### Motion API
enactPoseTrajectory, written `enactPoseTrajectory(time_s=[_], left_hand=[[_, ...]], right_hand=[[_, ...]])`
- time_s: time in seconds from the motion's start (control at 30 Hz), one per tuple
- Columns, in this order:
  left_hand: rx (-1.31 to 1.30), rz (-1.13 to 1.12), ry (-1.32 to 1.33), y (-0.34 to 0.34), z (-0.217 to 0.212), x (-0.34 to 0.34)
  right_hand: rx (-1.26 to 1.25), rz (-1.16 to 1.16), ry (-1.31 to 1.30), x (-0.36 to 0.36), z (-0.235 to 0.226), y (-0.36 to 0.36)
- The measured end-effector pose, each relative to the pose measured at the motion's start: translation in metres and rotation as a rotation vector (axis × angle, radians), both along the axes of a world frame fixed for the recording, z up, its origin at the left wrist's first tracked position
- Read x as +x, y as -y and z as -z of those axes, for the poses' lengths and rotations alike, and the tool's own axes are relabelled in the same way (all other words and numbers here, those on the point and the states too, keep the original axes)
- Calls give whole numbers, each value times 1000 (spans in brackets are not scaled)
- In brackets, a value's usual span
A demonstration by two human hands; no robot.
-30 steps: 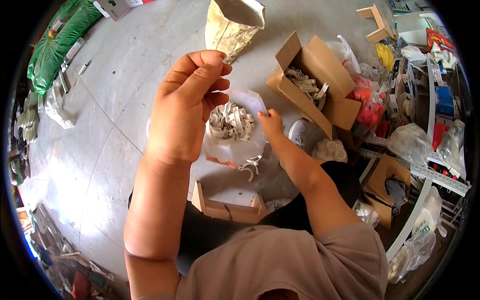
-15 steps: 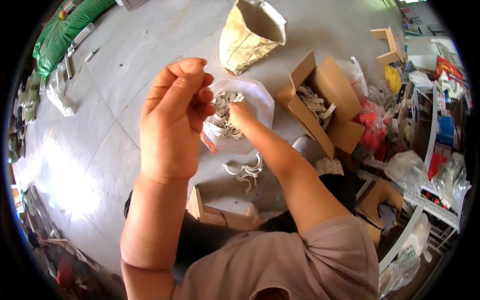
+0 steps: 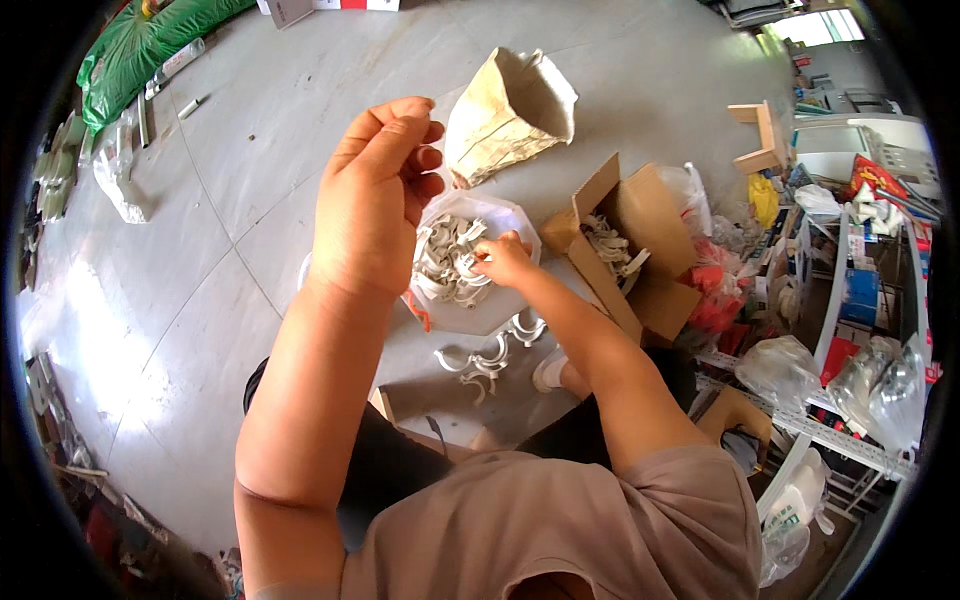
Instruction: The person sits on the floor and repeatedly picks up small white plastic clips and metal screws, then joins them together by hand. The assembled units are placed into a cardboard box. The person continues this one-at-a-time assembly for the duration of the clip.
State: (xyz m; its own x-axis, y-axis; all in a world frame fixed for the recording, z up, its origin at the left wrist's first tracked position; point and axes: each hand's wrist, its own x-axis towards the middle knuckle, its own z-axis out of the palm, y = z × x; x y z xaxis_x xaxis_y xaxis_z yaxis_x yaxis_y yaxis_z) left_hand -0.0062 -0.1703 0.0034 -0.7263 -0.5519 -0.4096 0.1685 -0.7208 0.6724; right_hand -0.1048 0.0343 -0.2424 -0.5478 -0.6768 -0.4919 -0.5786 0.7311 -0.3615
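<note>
My left hand (image 3: 372,200) is raised and pinches the rim of a clear plastic bag (image 3: 478,312) that hangs open below it. The bag holds several white curved plastic clips (image 3: 447,265). My right hand (image 3: 502,260) reaches into the bag mouth with its fingers closed on a white clip. More white clips (image 3: 490,357) lie loose on the grey floor just below the bag, near my knee.
An open cardboard box (image 3: 640,250) with more clips sits to the right. A crumpled paper sack (image 3: 510,112) stands behind the bag. A small cardboard tray (image 3: 425,425) lies by my legs. Shelving with bags and packages (image 3: 850,330) lines the right side; a green sack (image 3: 150,45) lies far left.
My left hand has shifted right and up with the bag. My right hand stays at the bag mouth, now deeper among the clips.
</note>
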Motion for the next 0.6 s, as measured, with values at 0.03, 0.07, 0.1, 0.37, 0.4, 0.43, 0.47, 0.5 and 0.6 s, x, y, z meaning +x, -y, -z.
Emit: enactPoseTrajectory(time_s=[0.03, 0.07, 0.1, 0.37, 0.4, 0.43, 0.47, 0.5, 0.6], left_hand=[[11, 3, -12, 1, 0, -2], [23, 7, -24, 0, 0, -3], [35, 12, -36, -2, -2, -4], [-43, 226, 1, -33, -4, 21], [-72, 235, -2, -38, -3, 22], [-89, 248, 4, -43, -2, 23], [-105, 258, 10, -48, 0, 23], [-122, 265, 15, -53, 0, 23], [-205, 350, 53, -66, 0, 28]], right_hand=[[-100, 0, 18, -5, -6, -7], [-200, -2, 37, -11, -11, -15], [-299, -5, 57, -17, -17, -22], [-755, 428, 837, 26, -168, -13], [-794, 362, 869, 27, -176, -16], [-836, 404, 898, 32, -180, -19], [-878, 444, 928, 38, -184, -21], [-919, 482, 959, 43, -188, -23], [-1035, 585, 1118, 56, -201, -29]])
